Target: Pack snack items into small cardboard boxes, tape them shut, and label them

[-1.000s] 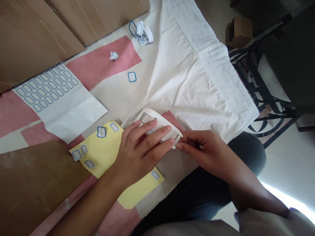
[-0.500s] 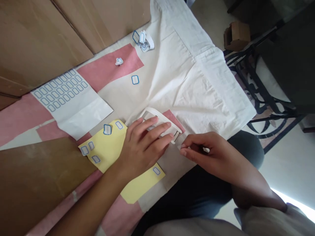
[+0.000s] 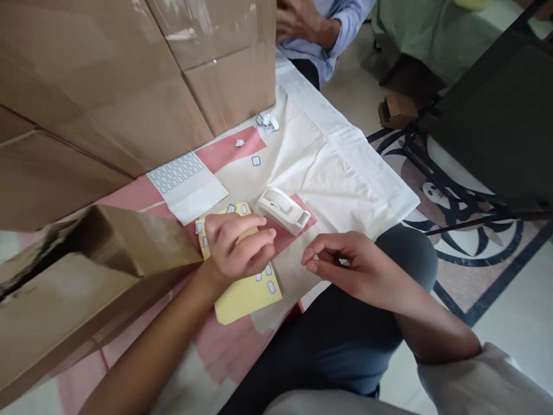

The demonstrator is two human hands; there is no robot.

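Observation:
My left hand [image 3: 239,245] hovers over a yellow card [image 3: 246,300] bearing several small blue-bordered labels; its fingers are loosely bent and apart, with nothing visible in them. The card is partly hidden under that hand. Just beyond the fingertips a white stapler-like device [image 3: 283,210] lies on the tablecloth, untouched. My right hand [image 3: 341,259] is closed in a pinch near the table's front edge; whatever is between its fingertips is hidden or too small to name. A white label sheet [image 3: 190,187] with rows of blue-outlined labels lies behind the card.
Stacked cardboard boxes [image 3: 224,86] form a wall at the back left. An opened carton [image 3: 147,230] stands at the left. Crumpled label scraps [image 3: 268,122] and a loose label [image 3: 256,161] lie farther back. A co-worker's sleeve [image 3: 349,26] shows at the top.
My left hand has lifted off the white device and drawn back left, its fingers now bent. My right hand stays pinched. The view has tilted up, bringing a co-worker into sight.

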